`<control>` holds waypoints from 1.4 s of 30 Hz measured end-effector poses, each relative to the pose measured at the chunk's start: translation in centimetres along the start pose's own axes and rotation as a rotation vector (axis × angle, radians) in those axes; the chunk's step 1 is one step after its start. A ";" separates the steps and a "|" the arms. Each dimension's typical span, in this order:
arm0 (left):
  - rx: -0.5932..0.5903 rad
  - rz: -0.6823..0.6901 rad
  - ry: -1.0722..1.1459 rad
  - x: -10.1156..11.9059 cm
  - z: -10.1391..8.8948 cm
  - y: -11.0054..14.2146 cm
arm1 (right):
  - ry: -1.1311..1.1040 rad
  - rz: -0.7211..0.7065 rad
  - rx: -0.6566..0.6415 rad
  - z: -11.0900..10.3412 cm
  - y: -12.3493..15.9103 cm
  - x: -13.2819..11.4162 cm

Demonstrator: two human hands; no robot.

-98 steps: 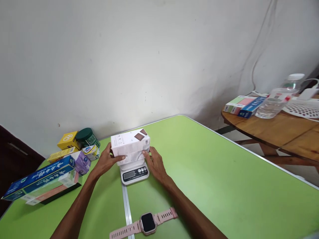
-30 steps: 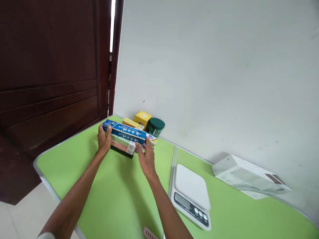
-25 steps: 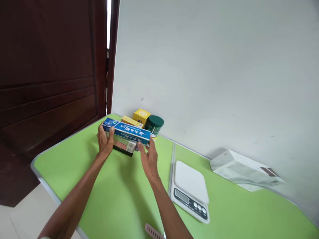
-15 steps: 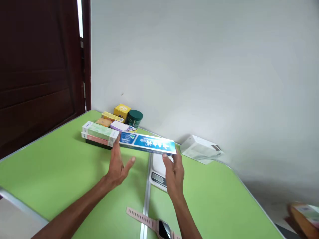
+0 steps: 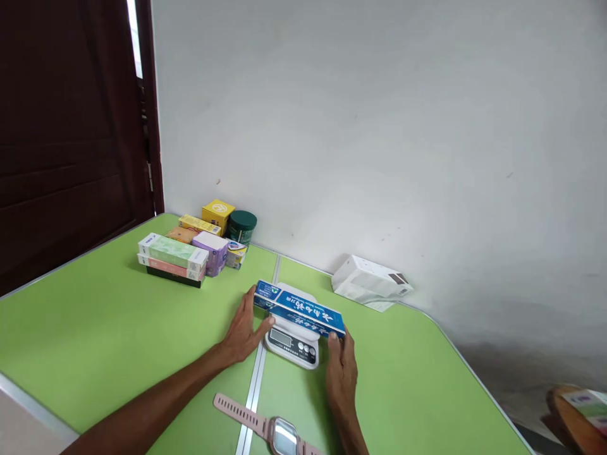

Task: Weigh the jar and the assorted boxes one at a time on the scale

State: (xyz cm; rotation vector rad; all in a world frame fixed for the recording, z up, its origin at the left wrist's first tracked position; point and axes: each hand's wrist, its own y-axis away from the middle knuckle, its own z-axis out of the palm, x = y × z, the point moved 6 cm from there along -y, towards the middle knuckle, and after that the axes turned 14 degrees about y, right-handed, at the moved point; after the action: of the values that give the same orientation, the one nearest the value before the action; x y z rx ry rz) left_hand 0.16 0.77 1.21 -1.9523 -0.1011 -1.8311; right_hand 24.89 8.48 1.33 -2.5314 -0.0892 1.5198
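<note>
A long blue toothpaste box (image 5: 300,306) lies level across the white kitchen scale (image 5: 292,344), on its weighing plate or just over it; I cannot tell which. My left hand (image 5: 244,332) holds the box's left end, fingers behind the corner and thumb along the front near the scale's display. At the other end, my right hand (image 5: 342,366) grips the box between thumb and fingers. The scale's display and buttons show below the box, while most of its plate is covered. A pink-strapped smartwatch (image 5: 283,436) lies nearer to me.
Stacked slim boxes (image 5: 173,251), a purple pack (image 5: 211,251), a yellow box (image 5: 218,212) and a green tub (image 5: 242,226) stand at the back left. A white box (image 5: 370,282) rests by the wall. A metal seam (image 5: 256,379) crosses the green table (image 5: 417,379).
The toothpaste box has come down and nearer to me, onto or close over the scale, with both hands moving along. The purple pack and small box behind it now show fully.
</note>
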 end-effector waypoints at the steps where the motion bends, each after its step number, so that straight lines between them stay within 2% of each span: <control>1: 0.032 -0.034 0.020 -0.1 -0.3 -0.1 | -0.020 0.014 0.022 0.0 0.0 0.4; 4: 0.124 -0.136 0.085 -0.7 -1.7 -0.5 | -0.147 0.110 0.072 0.1 -0.2 2.2; 7: 0.158 -0.174 0.102 -1.0 -3.0 -0.8 | -0.234 0.167 0.125 0.0 -0.3 3.4; 10: 0.175 -0.178 0.084 -1.1 -3.7 -0.8 | -0.263 0.165 0.135 0.0 -0.2 3.4; 14: 0.162 -0.143 0.058 -1.0 -3.5 -0.8 | -0.226 0.126 0.111 0.0 0.1 2.5; 19: 0.104 -0.112 0.039 -0.6 -3.2 -0.6 | -0.143 0.102 0.087 -0.1 0.5 1.8; 23: 0.047 -0.105 0.054 -0.5 -3.0 -1.0 | -0.171 0.092 0.058 0.0 0.6 1.0; 26: 0.012 -0.135 0.090 -0.6 -2.8 -2.2 | -0.197 0.061 0.054 0.1 0.4 0.3; 29: -0.088 -0.154 0.100 -0.4 -2.4 -3.7 | -0.261 0.017 0.011 0.6 0.0 -0.4; 34: -0.215 -0.163 0.013 1.5 -2.3 -6.3 | -0.420 0.026 0.001 1.1 -1.4 -0.4; 36: -0.247 -0.104 -0.101 3.3 -1.6 -7.3 | -0.462 0.064 0.030 0.5 -2.3 0.1; 38: -0.292 -0.006 -0.194 5.5 0.2 -8.4 | -0.477 0.091 0.087 -1.0 -3.6 0.7; 40: -0.356 0.085 -0.263 7.5 3.3 -9.5 | -0.475 0.101 0.172 -3.4 -5.2 1.7; 42: -0.434 0.136 -0.355 8.8 7.3 -10.5 | -0.446 0.111 0.267 -6.4 -6.7 3.1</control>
State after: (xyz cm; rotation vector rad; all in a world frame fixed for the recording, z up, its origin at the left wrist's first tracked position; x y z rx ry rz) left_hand 4.18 10.68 12.47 -2.4975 0.3376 -1.4910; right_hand 32.29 14.70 2.82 -1.9898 0.1847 1.9662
